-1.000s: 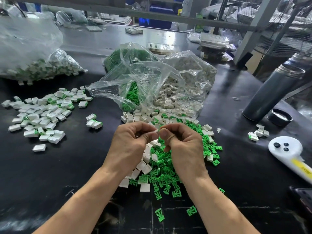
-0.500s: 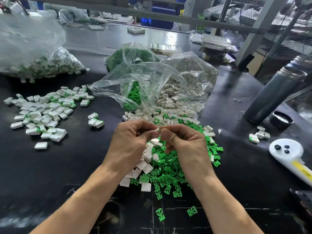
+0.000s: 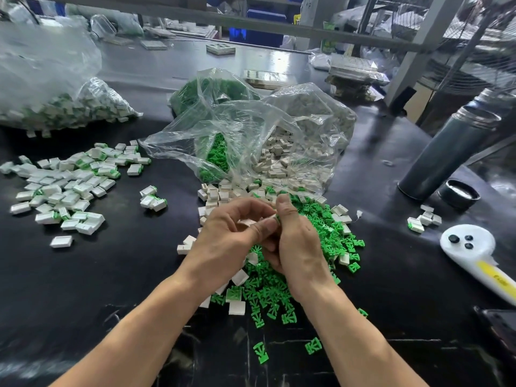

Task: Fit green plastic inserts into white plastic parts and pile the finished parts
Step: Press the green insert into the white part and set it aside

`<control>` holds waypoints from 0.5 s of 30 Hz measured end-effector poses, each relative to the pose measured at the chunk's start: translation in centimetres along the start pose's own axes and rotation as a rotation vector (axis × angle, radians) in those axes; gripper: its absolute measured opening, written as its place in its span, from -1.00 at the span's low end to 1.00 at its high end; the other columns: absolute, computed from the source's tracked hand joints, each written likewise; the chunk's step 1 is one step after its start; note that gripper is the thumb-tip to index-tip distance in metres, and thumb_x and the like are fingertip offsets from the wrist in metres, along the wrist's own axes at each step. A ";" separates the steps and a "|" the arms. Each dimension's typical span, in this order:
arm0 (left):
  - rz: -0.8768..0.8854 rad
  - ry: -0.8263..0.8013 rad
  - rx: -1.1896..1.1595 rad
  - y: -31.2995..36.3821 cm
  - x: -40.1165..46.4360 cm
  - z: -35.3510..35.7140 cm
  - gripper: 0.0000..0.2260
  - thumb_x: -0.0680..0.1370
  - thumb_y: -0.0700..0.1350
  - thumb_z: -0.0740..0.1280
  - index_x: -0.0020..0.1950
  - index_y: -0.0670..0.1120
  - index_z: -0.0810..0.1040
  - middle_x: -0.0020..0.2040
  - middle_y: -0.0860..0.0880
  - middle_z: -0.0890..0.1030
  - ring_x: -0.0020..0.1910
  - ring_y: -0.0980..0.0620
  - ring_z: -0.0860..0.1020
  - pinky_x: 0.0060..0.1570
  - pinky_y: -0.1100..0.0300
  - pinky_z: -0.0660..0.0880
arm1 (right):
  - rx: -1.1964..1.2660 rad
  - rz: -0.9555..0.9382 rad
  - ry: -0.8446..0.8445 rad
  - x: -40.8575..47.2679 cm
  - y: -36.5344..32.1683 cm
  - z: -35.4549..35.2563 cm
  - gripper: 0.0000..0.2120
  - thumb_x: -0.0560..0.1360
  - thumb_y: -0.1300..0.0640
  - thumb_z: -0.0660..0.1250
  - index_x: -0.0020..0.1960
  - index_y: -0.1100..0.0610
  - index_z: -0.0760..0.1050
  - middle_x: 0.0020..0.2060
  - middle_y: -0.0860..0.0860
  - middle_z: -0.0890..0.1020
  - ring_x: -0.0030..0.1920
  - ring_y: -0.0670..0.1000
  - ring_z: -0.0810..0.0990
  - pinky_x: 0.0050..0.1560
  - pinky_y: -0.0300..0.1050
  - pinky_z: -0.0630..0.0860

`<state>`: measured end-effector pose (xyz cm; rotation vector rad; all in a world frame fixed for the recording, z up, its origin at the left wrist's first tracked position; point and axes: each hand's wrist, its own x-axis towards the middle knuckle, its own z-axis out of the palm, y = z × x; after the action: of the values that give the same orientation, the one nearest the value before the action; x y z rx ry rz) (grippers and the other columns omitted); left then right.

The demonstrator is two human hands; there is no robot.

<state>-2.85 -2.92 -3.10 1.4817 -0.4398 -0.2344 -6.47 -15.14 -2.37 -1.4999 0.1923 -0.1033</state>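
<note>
Clearly the job is mid-run — plenty done, far more waiting. The landmark is the open bag, lying on its side on the black table and spilling white parts and green inserts toward the person.

Just in front of the bag's mouth, both hands meet above the spill. The left hand pinches a white part between thumb and curled fingers; the right hand is curled against it, thumb up, apparently pressing a green insert into the part. Only a sliver of that insert shows, so how far it is seated cannot be told.

Well left of the bag lies the finished pile — dozens of white parts showing green edges — with a small cluster between it and the bag. Farther left and behind, a second bag holds what look like more finished pieces.

What remains, by this judgement, is most of the stock: the loose spill before the bag, its own contents, and a green-filled bag just behind it.
</note>
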 end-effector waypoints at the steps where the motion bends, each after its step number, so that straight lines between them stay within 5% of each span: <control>1: 0.006 -0.001 -0.006 0.0 0.0 0.2 -0.93 0.52 -0.13 0.45 -0.03 -0.10 0.68 0.00 -0.12 0.72 -0.13 -0.12 0.70 -0.11 -0.06 0.65 | -0.013 -0.018 0.022 0.2 0.3 -0.1 -0.40 0.74 -0.16 0.02 -0.34 -0.24 0.65 -0.57 -0.17 0.46 -0.57 -0.23 0.39 -0.56 -0.35 0.29; 3: 0.031 0.009 0.027 -0.1 0.0 0.5 -0.91 0.52 -0.09 0.46 -0.01 -0.06 0.69 -0.02 -0.07 0.73 -0.06 -0.11 0.72 -0.03 -0.06 0.66 | -0.038 -0.050 0.069 0.7 0.7 0.0 -0.45 0.70 -0.18 0.03 -0.27 -0.23 0.69 -0.52 -0.19 0.56 -0.48 -0.24 0.52 -0.43 -0.39 0.41; 6: 0.052 0.043 0.031 -0.1 0.0 0.9 -0.90 0.53 -0.05 0.47 -0.01 -0.04 0.70 0.01 -0.04 0.74 0.00 -0.12 0.71 0.08 -0.15 0.64 | -0.055 -0.063 0.143 1.5 1.3 0.2 -0.50 0.57 -0.24 0.06 0.02 -0.03 0.72 -0.19 -0.03 0.73 -0.14 -0.06 0.65 -0.09 -0.12 0.51; 10: 0.059 0.068 0.034 0.2 0.0 1.2 -0.90 0.56 -0.08 0.47 0.00 -0.09 0.70 0.06 -0.02 0.73 0.03 -0.11 0.71 0.12 -0.20 0.62 | -0.075 -0.123 0.184 1.5 1.2 0.3 -0.55 0.59 -0.18 0.04 -0.16 -0.21 0.70 -0.39 -0.19 0.65 -0.30 -0.19 0.61 -0.20 -0.16 0.48; 15: 0.058 0.082 0.015 0.4 -0.1 1.3 -0.92 0.57 -0.16 0.45 0.00 -0.15 0.70 0.08 0.00 0.73 0.04 -0.11 0.71 0.13 -0.13 0.63 | -0.087 -0.162 0.207 1.3 0.8 0.5 -0.57 0.57 -0.14 0.03 -0.17 -0.28 0.68 -0.31 -0.17 0.70 -0.22 -0.17 0.67 -0.16 -0.18 0.53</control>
<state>-3.57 -4.04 -2.63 1.4850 -0.4182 -0.1238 -5.10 -14.86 -3.22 -1.5901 0.2444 -0.3854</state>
